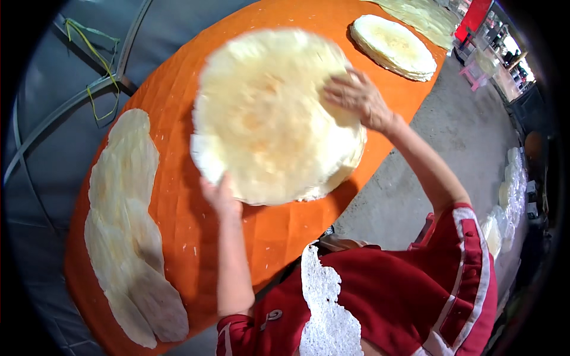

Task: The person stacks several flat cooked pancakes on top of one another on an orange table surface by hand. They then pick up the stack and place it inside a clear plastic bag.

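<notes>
A thick stack of thin round flatbreads (276, 115) lies on the orange table cover (178, 249); motion blurs its top. My left hand (221, 196) grips its near left rim, the thumb over the edge and the other fingers mostly hidden. Across the right side of the top sheet my right hand (349, 99) rests palm down, fingers slightly spread and blurred. Overlapping flat sheets of the same bread (129, 236) lie along the left edge of the table. Beyond my right hand is a smaller stack of flatbreads (394, 46).
More thin sheets (418, 20) lie at the far right corner. Behind the table are a metal frame (129, 44) and a yellow cord (95, 62). Concrete floor (387, 191), a pink stool (474, 75) and plastic-wrapped bundles (512, 191) are on the right. A white speckled strip (325, 307) fronts my red shirt.
</notes>
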### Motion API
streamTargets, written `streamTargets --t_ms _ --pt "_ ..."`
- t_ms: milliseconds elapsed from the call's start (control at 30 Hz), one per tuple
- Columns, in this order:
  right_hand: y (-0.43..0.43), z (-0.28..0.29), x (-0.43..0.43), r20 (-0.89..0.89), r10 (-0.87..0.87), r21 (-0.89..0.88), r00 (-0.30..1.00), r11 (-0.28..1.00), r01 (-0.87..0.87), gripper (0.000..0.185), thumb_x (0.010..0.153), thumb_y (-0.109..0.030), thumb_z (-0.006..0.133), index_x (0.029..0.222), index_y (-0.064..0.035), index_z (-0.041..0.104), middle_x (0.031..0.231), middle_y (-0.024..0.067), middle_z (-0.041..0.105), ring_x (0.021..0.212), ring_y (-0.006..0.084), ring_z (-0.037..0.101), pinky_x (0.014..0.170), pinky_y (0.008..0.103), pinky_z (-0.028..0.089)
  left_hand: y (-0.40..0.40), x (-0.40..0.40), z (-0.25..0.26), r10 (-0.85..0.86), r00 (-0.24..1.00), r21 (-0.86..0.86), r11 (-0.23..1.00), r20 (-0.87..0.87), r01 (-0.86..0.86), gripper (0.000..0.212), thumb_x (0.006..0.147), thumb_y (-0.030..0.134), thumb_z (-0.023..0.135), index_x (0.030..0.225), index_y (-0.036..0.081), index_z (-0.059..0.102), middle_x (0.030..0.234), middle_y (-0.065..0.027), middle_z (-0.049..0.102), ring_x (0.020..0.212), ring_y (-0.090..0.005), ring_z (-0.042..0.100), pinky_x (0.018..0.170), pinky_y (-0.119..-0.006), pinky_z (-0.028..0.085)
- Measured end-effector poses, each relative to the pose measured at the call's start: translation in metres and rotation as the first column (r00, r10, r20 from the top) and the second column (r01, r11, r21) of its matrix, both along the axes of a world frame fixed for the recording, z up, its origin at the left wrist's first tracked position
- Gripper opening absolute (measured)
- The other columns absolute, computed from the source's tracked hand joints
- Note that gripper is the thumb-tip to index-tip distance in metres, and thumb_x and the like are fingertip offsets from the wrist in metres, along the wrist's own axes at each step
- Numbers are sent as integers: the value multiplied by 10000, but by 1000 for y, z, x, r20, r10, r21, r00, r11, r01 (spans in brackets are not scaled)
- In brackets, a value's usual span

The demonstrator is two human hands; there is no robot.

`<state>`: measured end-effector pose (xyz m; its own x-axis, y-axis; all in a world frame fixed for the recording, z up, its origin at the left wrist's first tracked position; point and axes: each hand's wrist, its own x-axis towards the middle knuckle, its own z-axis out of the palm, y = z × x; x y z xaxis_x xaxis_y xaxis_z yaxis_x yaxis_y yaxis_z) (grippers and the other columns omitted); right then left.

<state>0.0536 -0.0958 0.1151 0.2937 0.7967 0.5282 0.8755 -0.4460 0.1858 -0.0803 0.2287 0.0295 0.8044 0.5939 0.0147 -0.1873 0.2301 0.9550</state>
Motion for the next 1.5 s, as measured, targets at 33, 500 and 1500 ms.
streamTargets --t_ms 33,500,1500 --pt "-14 -35 0 -106 -45 -13 993 999 44 398 713 -148 552 1109 -123 519 1176 47 500 1161 223 390 990 456 246 -5 1 -32 7 1000 217 976 -21 -3 424 735 -41 532 1125 -40 367 1092 -143 488 963 -238 511 828 -359 427" --pt "-48 -134 10 -939 104 316 327 634 706 625 803 -251 560 1307 -20 270 1334 163 323 1239 279 301 1003 330 262 -42 14 -52 167 863 652 726 -476 219 630 797 48 421 1340 9 105 1382 -209 147 1274 -328 180 1029 -372 194" --pt "434 37 -308 -753 394 -107 528 718 -688 330 729 -108 611 1038 -17 541 981 168 583 884 320 567 762 366 464 243 -512 24 855 384 -309 282 -350 -908 225 700 -25 535 923 -3 509 859 -86 564 721 -154 544 607 -264 457"
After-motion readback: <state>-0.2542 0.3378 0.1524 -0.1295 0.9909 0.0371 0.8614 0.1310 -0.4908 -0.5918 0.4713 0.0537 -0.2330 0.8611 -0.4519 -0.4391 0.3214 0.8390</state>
